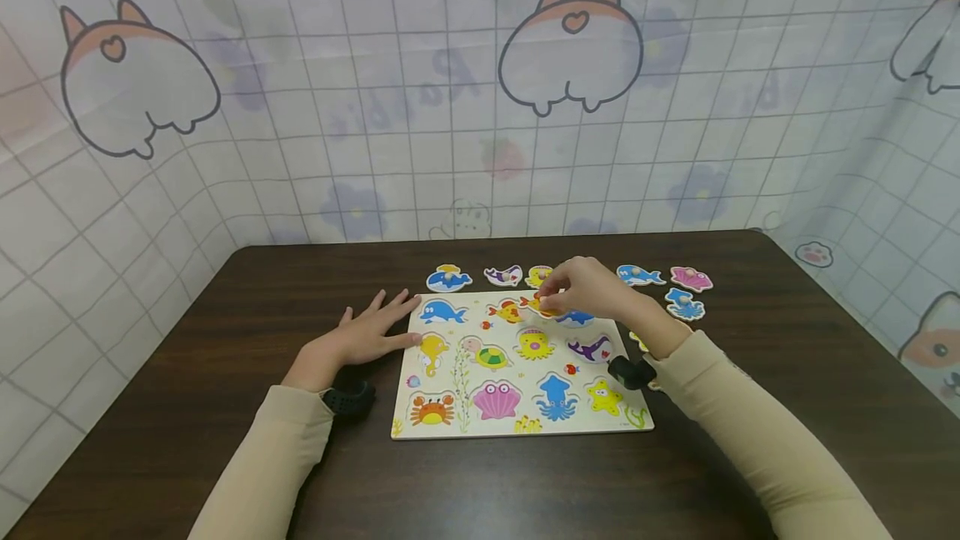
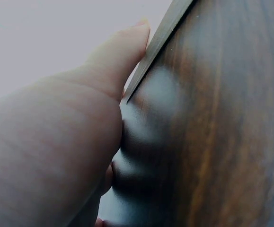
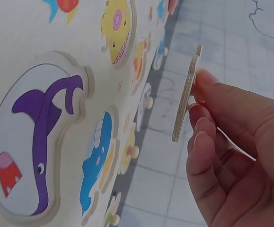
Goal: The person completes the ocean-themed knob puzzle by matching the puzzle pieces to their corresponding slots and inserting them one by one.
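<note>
A cream wooden peg puzzle board [image 1: 525, 373] with sea-animal pictures lies flat on the table. My right hand [image 1: 588, 286] pinches an orange-yellow fish puzzle piece [image 1: 536, 305] over the board's far edge. In the right wrist view the thin piece [image 3: 186, 97] is seen edge-on, apart from the board, with the thumb and fingertips of the right hand [image 3: 236, 142] behind it. My left hand [image 1: 360, 336] rests at the board's left edge, fingers spread, index and thumb touching it. In the left wrist view the thumb [image 2: 120, 56] lies along the board's edge.
Behind the board lie a blue whale piece [image 1: 447, 279], a purple whale piece [image 1: 503, 276] and a yellow piece [image 1: 537, 276]. To the right are another blue whale [image 1: 637, 275], a pink fish [image 1: 691, 279] and a blue octopus-like piece [image 1: 684, 305]. My right forearm partly hides a yellow piece.
</note>
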{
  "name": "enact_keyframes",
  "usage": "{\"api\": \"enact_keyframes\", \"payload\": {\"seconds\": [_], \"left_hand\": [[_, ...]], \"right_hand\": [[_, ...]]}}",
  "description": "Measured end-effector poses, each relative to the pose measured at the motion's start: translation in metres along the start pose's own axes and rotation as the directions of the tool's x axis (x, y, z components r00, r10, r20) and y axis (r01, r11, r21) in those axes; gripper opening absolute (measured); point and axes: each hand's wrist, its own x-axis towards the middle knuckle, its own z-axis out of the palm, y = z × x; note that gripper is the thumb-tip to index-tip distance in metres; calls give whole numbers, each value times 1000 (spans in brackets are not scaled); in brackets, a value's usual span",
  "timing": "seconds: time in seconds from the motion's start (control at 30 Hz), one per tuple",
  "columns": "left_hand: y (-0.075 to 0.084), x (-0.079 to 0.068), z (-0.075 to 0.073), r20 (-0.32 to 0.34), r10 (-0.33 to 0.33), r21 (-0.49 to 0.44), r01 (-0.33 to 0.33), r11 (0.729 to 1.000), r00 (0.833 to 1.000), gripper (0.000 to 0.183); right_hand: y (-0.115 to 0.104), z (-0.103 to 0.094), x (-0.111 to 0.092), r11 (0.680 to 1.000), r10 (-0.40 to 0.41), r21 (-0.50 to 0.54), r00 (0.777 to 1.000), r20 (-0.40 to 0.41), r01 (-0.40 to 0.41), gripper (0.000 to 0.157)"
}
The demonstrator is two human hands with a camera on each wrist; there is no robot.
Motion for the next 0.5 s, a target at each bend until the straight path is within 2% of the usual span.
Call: {"api": "enact_keyframes", "payload": {"seconds": [0.23,0.5], "left_hand": [[-1,-1,0,-6,0,-2,0,1000,1000,88],[0,0,0,-1,9,-12,-9,1000,1000,88]], "right_hand": [[-7,5,10,1000,11,17,1000,-3,-11,10],[-5,14,22,999,29,26,1000,9,-30,10]]}}
